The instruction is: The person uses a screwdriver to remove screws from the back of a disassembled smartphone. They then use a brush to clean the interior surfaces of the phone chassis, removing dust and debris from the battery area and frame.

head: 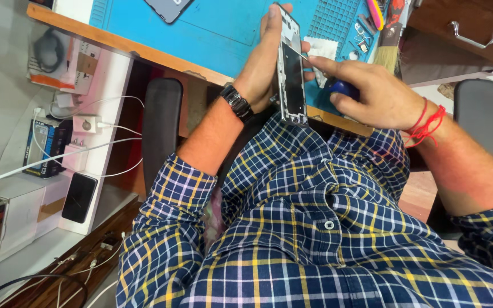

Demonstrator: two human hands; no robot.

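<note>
While upright, phone frame (291,74) in left hand (261,68)

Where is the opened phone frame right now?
In the head view, the phone frame stands on edge at top centre, gripped by the left hand above the blue mat, with the right hand touching its right side.

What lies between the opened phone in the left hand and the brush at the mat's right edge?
In the head view, between opened phone and brush: a white cloth on the blue mat.
</note>
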